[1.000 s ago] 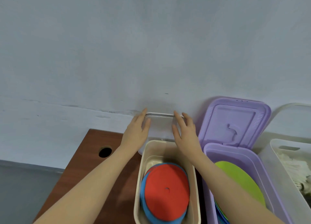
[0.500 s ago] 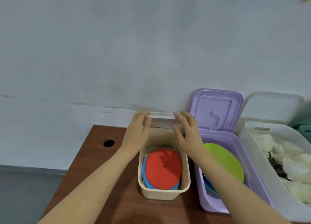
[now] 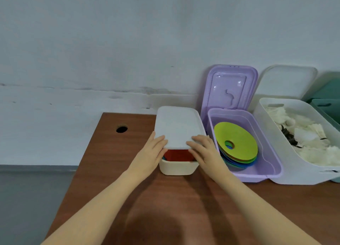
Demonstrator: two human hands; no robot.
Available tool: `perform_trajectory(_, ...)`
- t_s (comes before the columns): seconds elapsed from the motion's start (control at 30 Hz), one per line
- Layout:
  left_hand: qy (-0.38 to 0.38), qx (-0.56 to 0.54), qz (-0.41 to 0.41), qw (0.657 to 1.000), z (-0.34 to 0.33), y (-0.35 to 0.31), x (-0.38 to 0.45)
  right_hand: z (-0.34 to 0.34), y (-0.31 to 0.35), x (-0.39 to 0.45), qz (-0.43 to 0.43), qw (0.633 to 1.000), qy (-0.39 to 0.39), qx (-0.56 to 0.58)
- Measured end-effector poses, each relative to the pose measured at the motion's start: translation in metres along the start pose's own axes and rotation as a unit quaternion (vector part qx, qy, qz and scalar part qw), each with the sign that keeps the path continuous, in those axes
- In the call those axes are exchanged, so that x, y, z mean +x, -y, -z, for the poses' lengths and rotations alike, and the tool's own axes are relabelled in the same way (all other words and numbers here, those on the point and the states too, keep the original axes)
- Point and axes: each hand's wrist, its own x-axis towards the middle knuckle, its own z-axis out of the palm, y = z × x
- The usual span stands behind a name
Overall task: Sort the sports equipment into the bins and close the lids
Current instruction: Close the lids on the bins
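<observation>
A person's left hand [image 3: 153, 151] and right hand [image 3: 203, 151] are gripping the near corners of a white lid [image 3: 178, 127], fingers lying flat on top while the thumbs are tucking under its front edge. The lid is covering most of a cream bin [image 3: 177, 167] but is sitting raised at the near end, where a gap is showing a red disc [image 3: 177, 155] inside. Both hands are flanking that near end, the left at the left corner and the right at the right corner, with the bin's front wall just below them on the brown table [image 3: 128, 180].

Just beside the cream bin on the right, a purple bin [image 3: 265, 163] is standing open, its purple lid [image 3: 229, 87] leaning upright against the wall and a stack of flat discs, a green disc [image 3: 239, 139] on top, resting inside. Further right, a white bin [image 3: 276, 152] is holding pale shuttlecocks [image 3: 312, 134], its own lid [image 3: 287, 82] propped behind it, and a teal bin [image 3: 327, 104] is showing at the frame's edge. Four bins are in view, with three lids plainly seen. One round hole [image 3: 121, 129] is piercing the tabletop, left of the cream bin.
</observation>
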Motion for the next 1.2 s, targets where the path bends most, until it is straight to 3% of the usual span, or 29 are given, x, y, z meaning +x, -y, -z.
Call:
perform_trajectory(0.27,-0.001,-0.040,0.032,0.999,-0.028,0.006,-0.031,-0.024,-0.002,-0.037,-0.069,0.997,0.029,0.021)
perform_trajectory(0.47,-0.034,-0.061,0.014,0.997,-0.031,0.005,-0.032,-0.020,-0.006,-0.041,-0.079,0.997,0.023,0.005)
perform_trajectory(0.6,-0.029,-0.106,0.062,0.992,-0.033,0.003,-0.033,-0.020,-0.003,-0.040,-0.072,0.997,0.011,-0.022)
perform_trajectory(0.73,-0.037,-0.051,0.039,0.997,-0.027,-0.002,-0.030,-0.018,0.001,-0.041,-0.082,0.996,-0.001,-0.036)
perform_trajectory(0.93,-0.040,0.062,-0.061,0.995,-0.013,-0.007,-0.023,-0.016,0.006,-0.045,-0.090,0.994,0.006,-0.058)
perform_trajectory(1.2,0.138,0.078,0.040,0.987,0.000,0.002,0.005,-0.003,0.008,-0.011,-0.126,0.990,0.040,-0.048)
